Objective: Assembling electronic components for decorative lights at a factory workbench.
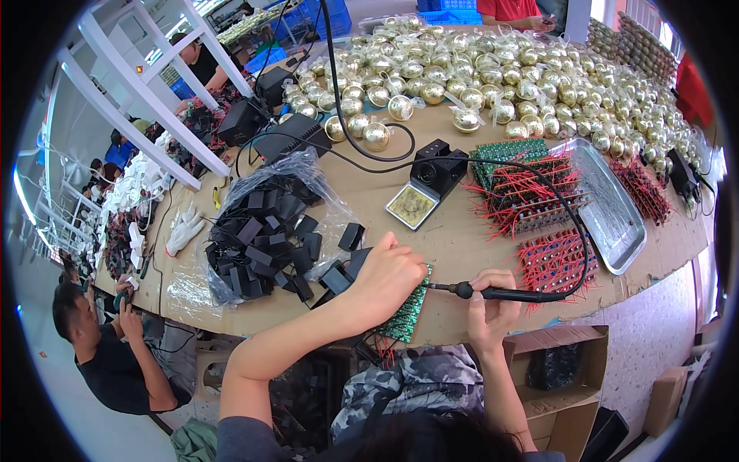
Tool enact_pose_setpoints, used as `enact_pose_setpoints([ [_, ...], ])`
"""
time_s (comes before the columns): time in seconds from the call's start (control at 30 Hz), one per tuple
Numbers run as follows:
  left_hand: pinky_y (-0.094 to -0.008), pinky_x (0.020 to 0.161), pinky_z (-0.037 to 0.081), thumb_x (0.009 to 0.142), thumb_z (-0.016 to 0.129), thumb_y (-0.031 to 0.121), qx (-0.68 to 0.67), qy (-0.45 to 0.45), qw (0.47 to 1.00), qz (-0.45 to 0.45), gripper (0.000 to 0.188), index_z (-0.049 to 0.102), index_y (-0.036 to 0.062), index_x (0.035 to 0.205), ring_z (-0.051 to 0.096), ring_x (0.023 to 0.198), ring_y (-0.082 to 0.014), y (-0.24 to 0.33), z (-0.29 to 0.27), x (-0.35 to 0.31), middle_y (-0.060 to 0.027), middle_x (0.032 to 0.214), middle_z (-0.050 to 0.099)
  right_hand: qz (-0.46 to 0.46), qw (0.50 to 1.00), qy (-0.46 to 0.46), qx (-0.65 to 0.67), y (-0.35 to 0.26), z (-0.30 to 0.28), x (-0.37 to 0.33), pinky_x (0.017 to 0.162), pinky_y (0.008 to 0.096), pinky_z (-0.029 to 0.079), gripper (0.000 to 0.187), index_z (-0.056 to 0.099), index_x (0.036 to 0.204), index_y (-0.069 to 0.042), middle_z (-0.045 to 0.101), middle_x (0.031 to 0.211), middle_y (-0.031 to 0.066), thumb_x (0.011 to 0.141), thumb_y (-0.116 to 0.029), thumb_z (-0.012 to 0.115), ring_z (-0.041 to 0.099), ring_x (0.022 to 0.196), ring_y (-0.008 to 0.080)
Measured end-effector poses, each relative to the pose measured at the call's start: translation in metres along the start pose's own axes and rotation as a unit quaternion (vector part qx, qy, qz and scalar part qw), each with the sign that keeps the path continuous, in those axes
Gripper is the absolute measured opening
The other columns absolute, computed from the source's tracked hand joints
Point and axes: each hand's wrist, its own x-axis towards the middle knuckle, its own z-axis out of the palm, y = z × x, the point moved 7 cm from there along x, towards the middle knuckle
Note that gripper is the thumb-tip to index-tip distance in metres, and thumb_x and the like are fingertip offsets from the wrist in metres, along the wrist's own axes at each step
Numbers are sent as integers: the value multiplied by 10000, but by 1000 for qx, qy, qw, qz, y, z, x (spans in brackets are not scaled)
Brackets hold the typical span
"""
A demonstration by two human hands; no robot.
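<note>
In my right hand [493,312] is a soldering iron [531,296], gripped by its black handle. Its metal tip points left and reaches the edge of a green circuit board [406,322] at the table's near edge. My left hand [389,279] is over the upper part of that board, fingers curled in a pinch; what they hold is hidden. Red wires hang below the board. Small black plastic boxes [265,246] lie heaped in a clear bag left of my left hand, with several loose ones beside my wrist.
Ahead stands an iron holder [440,171] with a yellow sponge tray [412,206]. Red-wired boards [531,185] are stacked at the right beside a metal tray [627,239]. Gold balls [477,73] cover the far side. The iron's cord arches across the table. A person [115,354] works at left.
</note>
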Motion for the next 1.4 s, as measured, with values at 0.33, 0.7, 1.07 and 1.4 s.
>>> enact_pose_setpoints([
  [0.33, -335, 830, 384, 758, 577, 104, 10, -3, 1000, 4, 102, 674, 96, 727, 618, 834, -196, 1, 0, 1, -47, 742, 629, 15, 998, 66, 17, 0, -14, -2, 787, 294, 425, 127, 486, 947, -4, 481, 941, 106, 828, -23, 525, 478, 840, 165],
  [0.7, -341, 823, 381, 747, 575, 85, -3, 20, 1000, 5, 95, 651, 91, 689, 613, 824, -201, 0, 1, -1, -49, 734, 618, 23, 997, 75, 27, 3, -16, -4, 766, 288, 415, 123, 486, 929, -11, 480, 914, 96, 835, -66, 544, 467, 825, 162],
  [1.07, -349, 844, 372, 748, 657, 115, 7, 31, 999, -1, 40, 641, 103, 713, 613, 811, -189, -4, 4, -5, -22, 737, 605, 26, 995, 82, 53, 6, -21, -6, 783, 287, 441, 126, 493, 941, 0, 492, 942, 113, 821, 13, 529, 505, 846, 172],
  [1.4, -402, 819, 447, 847, 682, 260, -122, 113, 982, -86, 196, 676, 73, 904, 632, 866, -292, -43, -43, -24, -86, 887, 661, 43, 993, 102, 38, 13, -26, -11, 776, 283, 400, 152, 484, 925, -24, 454, 930, 76, 822, -106, 559, 458, 846, 153],
])
